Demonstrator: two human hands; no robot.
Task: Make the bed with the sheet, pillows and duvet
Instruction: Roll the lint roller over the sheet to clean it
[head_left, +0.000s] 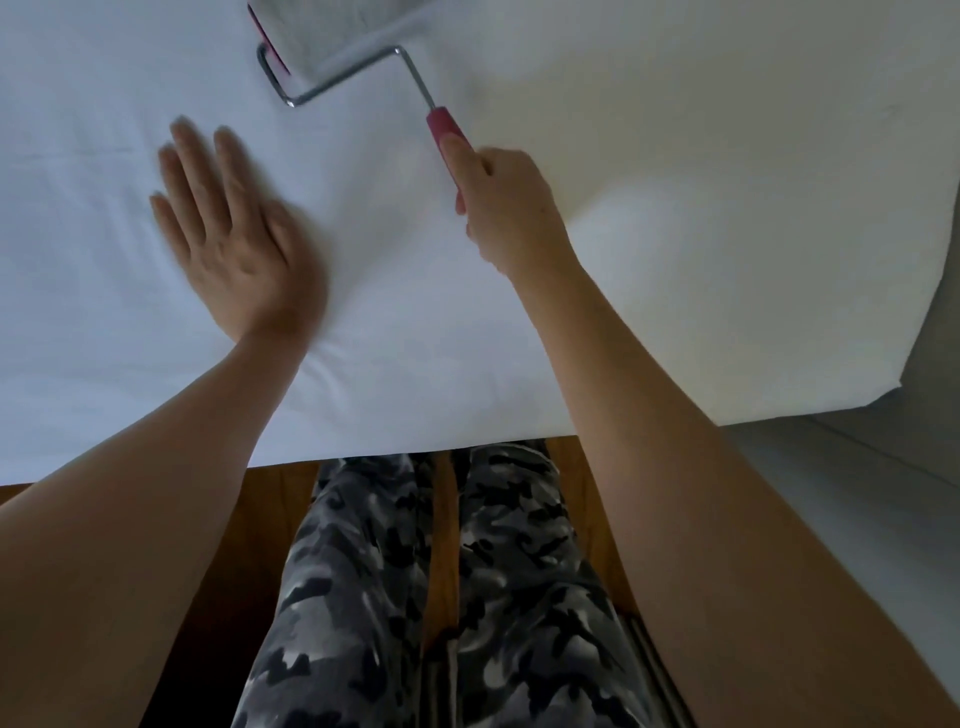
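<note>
A white sheet (675, 182) covers the bed and fills the upper half of the view, smooth apart from faint creases near the front edge. My left hand (234, 239) lies flat on it, palm down, fingers spread. My right hand (506, 208) is closed around the pink handle of a lint roller (332, 47). The roller's metal frame runs up and left to a wide white drum that rests on the sheet at the top edge of the view. No pillows or duvet are in view.
The bed's corner (898, 387) lies at the right, with grey fabric (924, 415) beside and below it. A wooden floor (275, 499) shows under the front edge. My legs in camouflage trousers (363, 571) stand against the bed.
</note>
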